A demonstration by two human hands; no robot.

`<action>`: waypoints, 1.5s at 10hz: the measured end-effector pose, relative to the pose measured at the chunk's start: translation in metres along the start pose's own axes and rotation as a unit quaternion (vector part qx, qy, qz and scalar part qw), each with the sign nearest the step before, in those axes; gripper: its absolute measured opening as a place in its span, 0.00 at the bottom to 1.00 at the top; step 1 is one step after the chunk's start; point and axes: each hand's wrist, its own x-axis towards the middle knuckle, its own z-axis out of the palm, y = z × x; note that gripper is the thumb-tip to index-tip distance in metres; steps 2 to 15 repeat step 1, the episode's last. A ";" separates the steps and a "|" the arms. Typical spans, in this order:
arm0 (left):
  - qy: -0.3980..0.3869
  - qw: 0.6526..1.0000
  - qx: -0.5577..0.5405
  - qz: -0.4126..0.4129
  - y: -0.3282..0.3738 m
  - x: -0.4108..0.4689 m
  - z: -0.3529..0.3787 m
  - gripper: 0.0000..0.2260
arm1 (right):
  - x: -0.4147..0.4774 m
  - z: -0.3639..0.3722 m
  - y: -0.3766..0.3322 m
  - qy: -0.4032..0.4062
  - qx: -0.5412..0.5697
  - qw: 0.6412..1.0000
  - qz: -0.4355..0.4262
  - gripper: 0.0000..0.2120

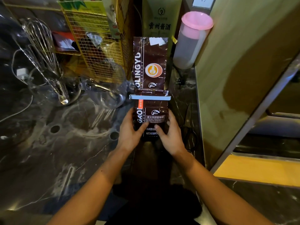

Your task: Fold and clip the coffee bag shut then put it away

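A dark brown coffee bag (151, 109) stands on the dark marble counter (73, 143), its top folded over and held by a pale blue clip bar (150, 97) across its width. My left hand (131, 132) grips the bag's left side, thumb on its front. My right hand (170, 133) grips the right side, thumb also on the front. Directly behind it stands a second, taller brown coffee bag (150, 62) with an orange cup logo.
A glass jug (107, 85) and a glass holding a wire whisk (42, 46) sit to the left. A gold wire basket (97, 38) stands behind them. At the right are a pink-lidded container (191, 39), a gold box (160, 18) and a tall panel (243, 62).
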 end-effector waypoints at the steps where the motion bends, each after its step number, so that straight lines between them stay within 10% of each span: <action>1: 0.007 0.999 -0.012 0.032 0.011 -0.011 0.000 0.27 | -0.011 -0.008 -0.012 0.024 0.001 1.000 -0.010 0.35; 15: 0.007 0.999 -0.012 0.032 0.011 -0.011 0.000 0.27 | -0.011 -0.008 -0.012 0.024 0.001 1.000 -0.010 0.35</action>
